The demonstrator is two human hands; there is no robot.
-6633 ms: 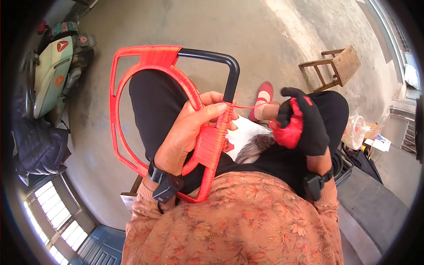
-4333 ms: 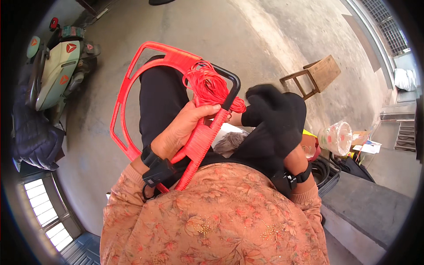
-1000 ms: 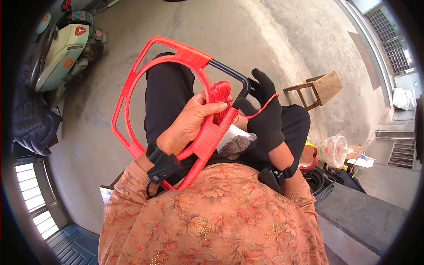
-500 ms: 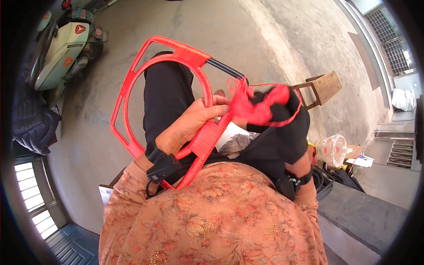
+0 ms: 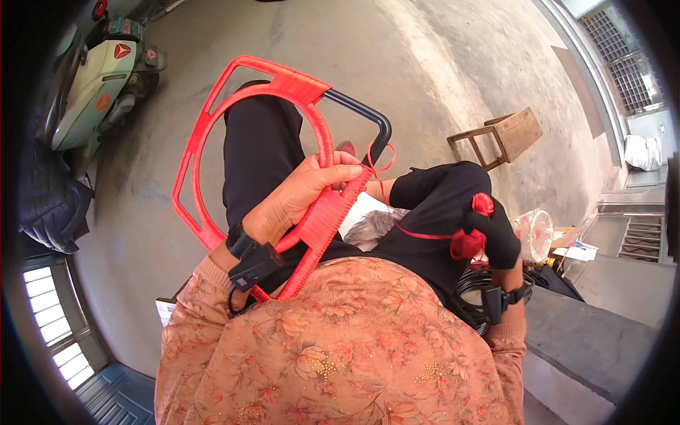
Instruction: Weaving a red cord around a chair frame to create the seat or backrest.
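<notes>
Across my lap lies a frame (image 5: 320, 234), a round ring inside an angular outer rim, wrapped in glossy red cord. One stretch of its rim is a bare black tube (image 5: 363, 108). My left hand (image 5: 301, 185) is closed on the rim, thumb and fingers at the spot where the wrapping ends. From there a loose loop of red cord (image 5: 430, 235) runs over my leg to my right hand (image 5: 500, 237). That hand wears a black glove and is closed on a bundle of red cord (image 5: 467, 244), which shows at both sides of the fist.
A small wooden stool (image 5: 511, 138) lies on its side on the concrete floor ahead. Coiled black cable (image 5: 473, 285) and a clear plastic bag (image 5: 533, 234) are beside my right arm, next to a grey ledge (image 5: 591, 336). A pale scooter (image 5: 95, 92) stands at far left.
My right hand has swung away from the frame to the right with the cord bundle, drawing the cord out behind it. My left hand keeps its hold on the frame.
</notes>
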